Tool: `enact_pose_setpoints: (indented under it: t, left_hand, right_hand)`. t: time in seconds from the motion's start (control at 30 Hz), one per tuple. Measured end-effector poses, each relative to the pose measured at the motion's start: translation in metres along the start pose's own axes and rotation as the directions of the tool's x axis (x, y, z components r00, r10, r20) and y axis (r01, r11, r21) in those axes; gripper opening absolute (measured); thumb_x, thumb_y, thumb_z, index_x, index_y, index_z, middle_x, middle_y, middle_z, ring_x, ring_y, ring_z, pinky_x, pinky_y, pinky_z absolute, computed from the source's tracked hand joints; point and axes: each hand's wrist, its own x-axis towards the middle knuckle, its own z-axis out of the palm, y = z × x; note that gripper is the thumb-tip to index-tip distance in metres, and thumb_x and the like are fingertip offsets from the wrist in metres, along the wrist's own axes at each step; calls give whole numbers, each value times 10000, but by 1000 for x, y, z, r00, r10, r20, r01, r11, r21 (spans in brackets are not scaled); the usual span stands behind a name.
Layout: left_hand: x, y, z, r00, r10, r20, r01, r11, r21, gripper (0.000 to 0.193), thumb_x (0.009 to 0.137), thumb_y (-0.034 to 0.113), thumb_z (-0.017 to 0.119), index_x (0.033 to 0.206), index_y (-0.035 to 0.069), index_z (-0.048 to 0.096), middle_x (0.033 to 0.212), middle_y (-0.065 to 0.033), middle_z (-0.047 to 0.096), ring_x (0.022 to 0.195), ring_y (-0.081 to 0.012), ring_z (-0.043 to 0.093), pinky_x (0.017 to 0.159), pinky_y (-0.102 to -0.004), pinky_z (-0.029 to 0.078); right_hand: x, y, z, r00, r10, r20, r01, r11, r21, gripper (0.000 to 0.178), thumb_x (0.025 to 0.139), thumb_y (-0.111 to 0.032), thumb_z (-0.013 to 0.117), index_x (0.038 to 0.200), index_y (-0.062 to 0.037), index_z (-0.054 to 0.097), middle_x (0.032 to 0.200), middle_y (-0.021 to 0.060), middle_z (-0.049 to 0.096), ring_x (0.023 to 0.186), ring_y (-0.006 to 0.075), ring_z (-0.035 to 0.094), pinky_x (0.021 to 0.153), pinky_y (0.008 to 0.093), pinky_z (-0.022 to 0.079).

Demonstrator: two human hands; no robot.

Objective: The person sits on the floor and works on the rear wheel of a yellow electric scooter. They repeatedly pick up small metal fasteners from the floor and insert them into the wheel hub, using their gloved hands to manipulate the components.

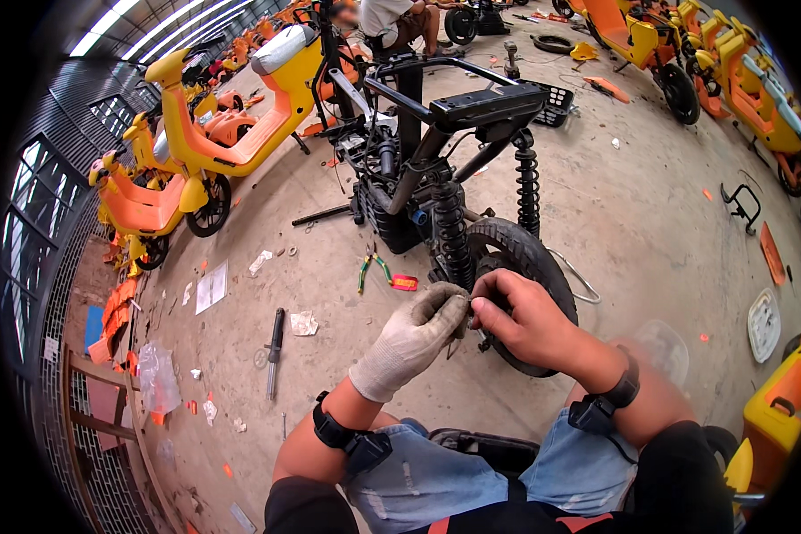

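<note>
In front of me stands the stripped black frame [481, 105] of an electric scooter, its rear wheel [529, 276] and coil-spring shock absorbers [527, 182] exposed. My left hand [423, 334], in a dirty white glove, is closed in a pinch beside the wheel. Bare and also pinching, my right hand [521, 316] meets it fingertip to fingertip. Whatever small dark piece lies between the fingers is too hidden to name. Green-handled pliers [374, 267] lie on the floor just beyond the glove, next to a small red packet [405, 283].
A black-handled rod-like tool [275, 351] and a crumpled paper [303, 324] lie left of my hands. Yellow and orange scooters [240, 133] line the left, with more [650, 49] at the far right. A black basket [556, 105] sits behind the frame. Another person [396, 22] sits at the back.
</note>
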Motion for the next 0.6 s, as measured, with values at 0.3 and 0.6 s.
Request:
enact_pose_setpoints:
  t: [0.3, 0.6]
  left_hand:
    - [-1, 5, -1, 996, -60, 59, 58, 998, 37, 300, 995, 327, 567, 1077, 39, 588, 780, 18, 538, 626, -44, 455, 533, -196, 371]
    - [2, 2, -3, 993, -80, 86, 83, 996, -32, 338, 998, 379, 552, 1060, 46, 562, 759, 11, 508, 597, -61, 424, 531, -216, 359]
  right_hand:
    - [-2, 1, 0, 991, -135, -25, 131, 985, -115, 182, 962, -159, 582, 1028, 10, 559, 915, 138, 592, 816, 239, 620, 726, 354, 502]
    - [1, 0, 0, 964, -244, -104, 226, 961, -157, 120, 922, -93, 631, 1001, -4, 620, 904, 123, 597, 814, 267, 609, 717, 350, 489]
